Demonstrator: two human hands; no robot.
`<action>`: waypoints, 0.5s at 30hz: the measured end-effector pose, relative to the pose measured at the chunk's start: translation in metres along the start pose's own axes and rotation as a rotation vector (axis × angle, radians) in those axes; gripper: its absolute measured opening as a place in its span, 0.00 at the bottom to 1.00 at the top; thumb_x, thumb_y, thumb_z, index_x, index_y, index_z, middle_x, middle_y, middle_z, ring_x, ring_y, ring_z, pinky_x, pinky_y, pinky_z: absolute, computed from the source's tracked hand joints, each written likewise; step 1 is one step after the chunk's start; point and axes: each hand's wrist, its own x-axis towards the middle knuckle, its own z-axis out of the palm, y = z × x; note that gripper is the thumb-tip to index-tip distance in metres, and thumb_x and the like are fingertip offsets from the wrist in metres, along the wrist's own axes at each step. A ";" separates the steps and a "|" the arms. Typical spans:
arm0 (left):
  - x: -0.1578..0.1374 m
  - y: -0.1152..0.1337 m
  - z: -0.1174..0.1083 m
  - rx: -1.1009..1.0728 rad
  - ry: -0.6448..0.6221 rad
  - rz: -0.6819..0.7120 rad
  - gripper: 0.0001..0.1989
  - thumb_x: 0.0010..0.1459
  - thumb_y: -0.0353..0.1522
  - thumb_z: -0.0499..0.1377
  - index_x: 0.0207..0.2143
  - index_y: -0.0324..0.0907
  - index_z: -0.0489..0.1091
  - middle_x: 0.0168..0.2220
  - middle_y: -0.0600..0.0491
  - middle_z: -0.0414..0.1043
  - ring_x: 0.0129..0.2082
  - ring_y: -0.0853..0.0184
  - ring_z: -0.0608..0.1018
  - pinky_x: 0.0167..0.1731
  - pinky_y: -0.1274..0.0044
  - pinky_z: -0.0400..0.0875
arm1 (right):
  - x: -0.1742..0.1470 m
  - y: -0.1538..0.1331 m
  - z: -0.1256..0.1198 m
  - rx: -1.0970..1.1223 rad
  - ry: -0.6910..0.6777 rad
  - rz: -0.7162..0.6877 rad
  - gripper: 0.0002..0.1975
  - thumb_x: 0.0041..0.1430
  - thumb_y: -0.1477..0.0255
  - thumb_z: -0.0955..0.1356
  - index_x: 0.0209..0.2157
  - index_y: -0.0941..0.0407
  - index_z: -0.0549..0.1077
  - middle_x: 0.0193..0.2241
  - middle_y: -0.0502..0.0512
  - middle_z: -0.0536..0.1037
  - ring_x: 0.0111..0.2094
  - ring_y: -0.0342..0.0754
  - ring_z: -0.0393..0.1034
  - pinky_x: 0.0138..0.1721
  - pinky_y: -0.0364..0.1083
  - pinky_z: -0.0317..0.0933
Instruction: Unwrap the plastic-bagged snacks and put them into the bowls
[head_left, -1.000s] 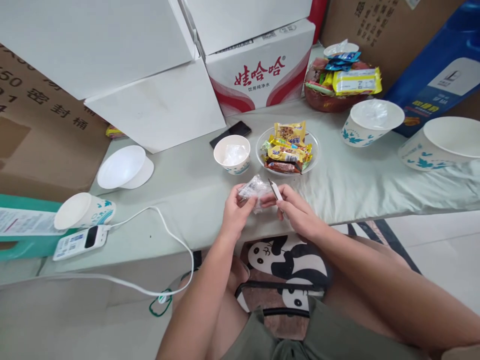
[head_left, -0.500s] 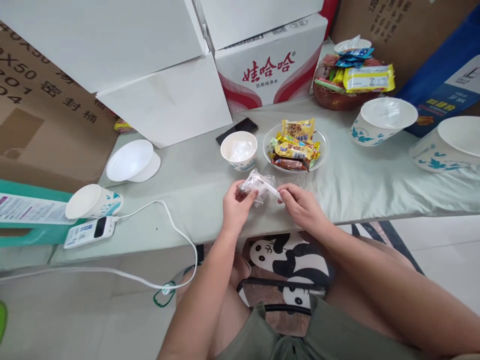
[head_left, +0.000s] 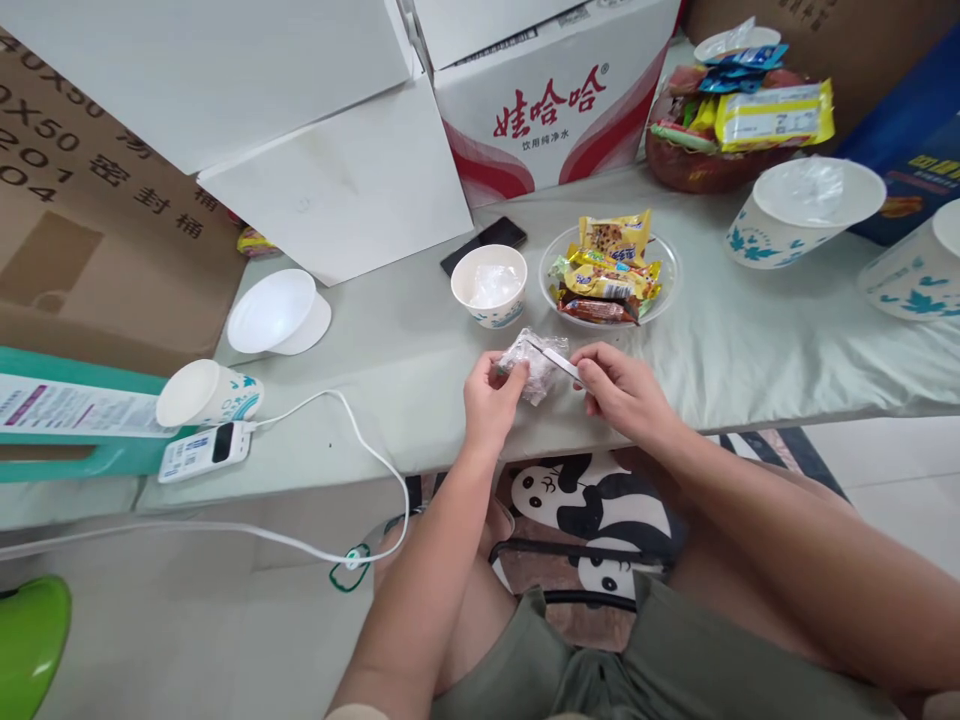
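Observation:
My left hand (head_left: 491,405) pinches a crumpled clear plastic wrapper (head_left: 538,378) just above the cloth near the table's front edge. My right hand (head_left: 626,390) is closed on a slim white tool (head_left: 561,362); its thin, darker tip lies against the plastic. The tool's exact kind is too small to make out. Just behind my hands stands a paper bowl (head_left: 489,285) with clear plastic inside. To its right, a clear plastic bowl (head_left: 670,285) holds several wrapped snacks (head_left: 611,265).
A dark phone (head_left: 484,245) lies behind the paper bowl. On the left are a white bowl (head_left: 274,312), a tipped paper cup (head_left: 210,392) and a white device (head_left: 204,452) with a cable (head_left: 360,432). Large paper cups (head_left: 802,215) and a snack basket (head_left: 697,170) stand at right. Boxes (head_left: 555,120) line the back.
The view has shifted, so the table things sit slightly differently in frame. Both hands keep their hold; the white tool has turned a little, and its darker tip shows against the plastic.

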 end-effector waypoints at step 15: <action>-0.003 -0.002 -0.002 -0.124 0.075 0.111 0.17 0.51 0.44 0.69 0.34 0.41 0.73 0.28 0.56 0.72 0.26 0.73 0.72 0.28 0.81 0.67 | 0.001 -0.005 0.003 -0.038 -0.095 -0.034 0.13 0.64 0.59 0.64 0.45 0.52 0.70 0.26 0.46 0.76 0.20 0.43 0.71 0.28 0.45 0.63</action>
